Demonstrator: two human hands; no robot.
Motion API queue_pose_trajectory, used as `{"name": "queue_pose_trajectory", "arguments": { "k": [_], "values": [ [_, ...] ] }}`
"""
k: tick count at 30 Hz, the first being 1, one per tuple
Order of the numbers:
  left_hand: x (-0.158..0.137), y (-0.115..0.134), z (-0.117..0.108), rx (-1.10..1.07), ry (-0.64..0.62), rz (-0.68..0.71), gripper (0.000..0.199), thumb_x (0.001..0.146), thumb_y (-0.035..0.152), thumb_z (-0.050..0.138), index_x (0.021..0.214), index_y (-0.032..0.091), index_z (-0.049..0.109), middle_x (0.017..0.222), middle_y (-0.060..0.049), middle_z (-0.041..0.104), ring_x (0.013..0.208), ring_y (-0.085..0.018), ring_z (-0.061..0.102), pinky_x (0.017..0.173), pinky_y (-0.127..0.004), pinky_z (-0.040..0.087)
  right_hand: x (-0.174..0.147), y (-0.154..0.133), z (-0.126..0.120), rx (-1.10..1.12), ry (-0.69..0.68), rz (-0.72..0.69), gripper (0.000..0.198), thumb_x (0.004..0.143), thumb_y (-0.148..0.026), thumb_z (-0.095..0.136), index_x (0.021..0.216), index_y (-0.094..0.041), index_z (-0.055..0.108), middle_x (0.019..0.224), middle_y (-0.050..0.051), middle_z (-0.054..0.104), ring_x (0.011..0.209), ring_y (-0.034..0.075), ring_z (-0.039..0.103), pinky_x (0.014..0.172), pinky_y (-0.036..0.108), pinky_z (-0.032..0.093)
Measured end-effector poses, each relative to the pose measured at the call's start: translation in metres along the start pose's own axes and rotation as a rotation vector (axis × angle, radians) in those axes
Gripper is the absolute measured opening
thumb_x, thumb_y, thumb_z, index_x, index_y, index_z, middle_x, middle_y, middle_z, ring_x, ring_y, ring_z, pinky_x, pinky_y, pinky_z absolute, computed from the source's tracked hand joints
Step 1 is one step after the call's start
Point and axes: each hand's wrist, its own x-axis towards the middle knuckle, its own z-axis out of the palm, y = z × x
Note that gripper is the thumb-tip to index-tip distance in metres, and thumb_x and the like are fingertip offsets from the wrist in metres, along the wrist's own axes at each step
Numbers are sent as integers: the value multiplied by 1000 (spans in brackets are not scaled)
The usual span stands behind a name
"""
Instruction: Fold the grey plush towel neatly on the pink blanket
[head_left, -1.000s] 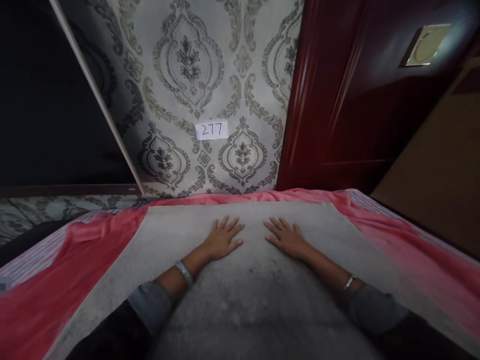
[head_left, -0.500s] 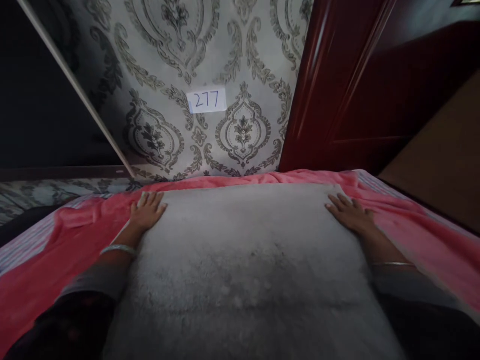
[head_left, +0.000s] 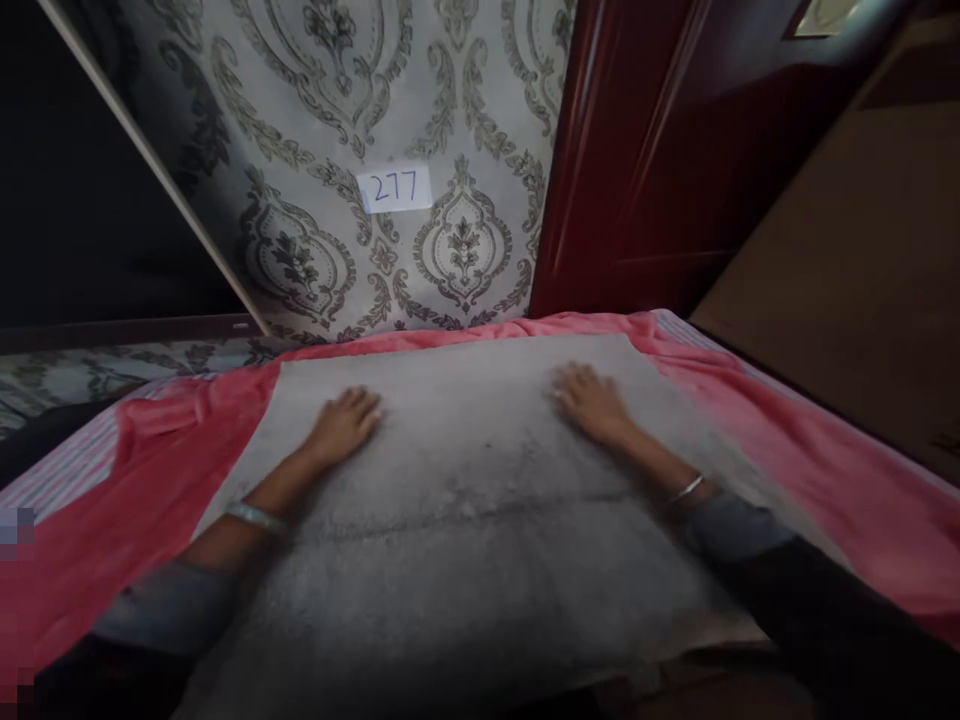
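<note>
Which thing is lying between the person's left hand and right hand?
Only the pale grey sheet shows between the left hand and the right hand in the head view; no separate object lies on that stretch.

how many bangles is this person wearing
2: a wide pale bangle on the left wrist and a thin silver bangle on the right wrist; any under the sleeves would be hidden.

A wide stretch of grey cloth (head_left: 457, 420) leaves room to pass between the left hand (head_left: 345, 425) and right hand (head_left: 591, 402). Past its far edge, the wall (head_left: 442, 130) and red panel (head_left: 630, 160) block forward reach.
</note>
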Motion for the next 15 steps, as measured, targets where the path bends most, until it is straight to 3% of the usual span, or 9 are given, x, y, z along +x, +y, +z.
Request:
{"name": "queue_pose_trajectory", "arguments": {
  "k": [3, 6, 10, 15],
  "values": [
    [-45, 46, 20, -69, -123, 317, 59, 99, 54, 36, 153, 31, 38, 164, -6, 27, 151, -31, 22, 120, -56, 24, -53, -57, 22, 44, -56, -356, 60, 101, -57, 27, 157, -36, 30, 166, 2, 21, 152, 31, 17, 119, 57, 19],
    [-79, 72, 29, -61, -75, 333, 62, 99, 54, 33, 156, 31, 30, 166, -6, 22, 152, -34, 17, 119, -63, 18, -79, -77, 31, 38, -39, -384, 62, 101, -57, 29, 158, -34, 27, 166, 2, 19, 152, 31, 15, 119, 58, 17],
    [-91, 65, 19, 10, -98, 201, 62, 99, 51, 33, 156, 27, 31, 165, -8, 24, 152, -34, 19, 119, -62, 18, -78, -41, 19, -4, -38, -176, 61, 102, -53, 28, 158, -29, 28, 166, 4, 21, 152, 31, 17, 120, 55, 17],
    [-121, -2, 3, 38, -48, -91, 59, 101, 47, 25, 155, 26, 33, 164, -10, 27, 150, -35, 23, 116, -63, 24, -104, 51, 7, -47, -45, 239, 62, 102, -51, 26, 159, -28, 26, 167, 4, 18, 151, 33, 17, 117, 60, 21]
  ]
}}
